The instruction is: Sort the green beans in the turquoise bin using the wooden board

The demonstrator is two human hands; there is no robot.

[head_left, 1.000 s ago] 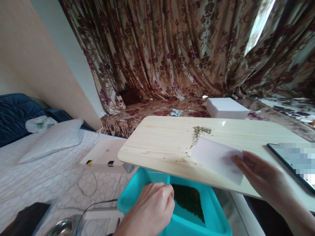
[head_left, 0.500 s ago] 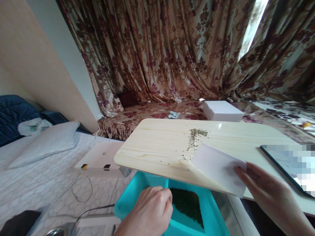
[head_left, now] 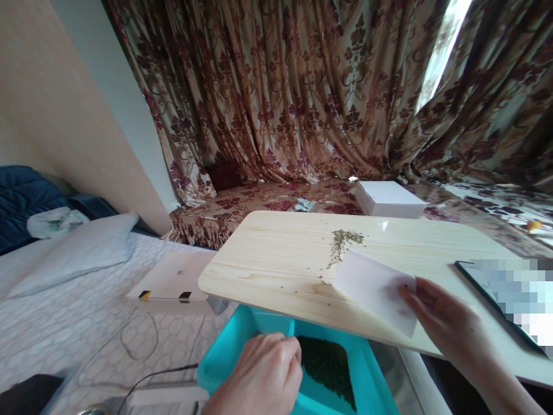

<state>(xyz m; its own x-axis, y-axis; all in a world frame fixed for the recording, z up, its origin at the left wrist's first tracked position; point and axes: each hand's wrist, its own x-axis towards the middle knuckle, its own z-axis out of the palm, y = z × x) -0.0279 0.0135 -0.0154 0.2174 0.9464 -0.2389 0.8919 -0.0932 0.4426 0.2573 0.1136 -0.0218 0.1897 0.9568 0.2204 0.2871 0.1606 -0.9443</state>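
Observation:
My right hand pinches the near right corner of a white sheet of paper or card, held low over the wooden tabletop. Beside the sheet's far left edge lies a loose patch of small greenish-brown grains, with a few strays around it. Over the turquoise divided tray is my left hand, fingers curled closed near the divider. What they hold, if anything, is hidden. Dark green grains cover the floor of the compartment to that hand's right.
A tablet-like device, partly blurred out, lies on the table's right side. Behind the table stands a white box. Another white box rests on the bed at left, near a pillow and loose cables.
My right hand and the white sheet have shifted slightly left, with the sheet's edge nearer the grains. My left hand stays closed over the tray.

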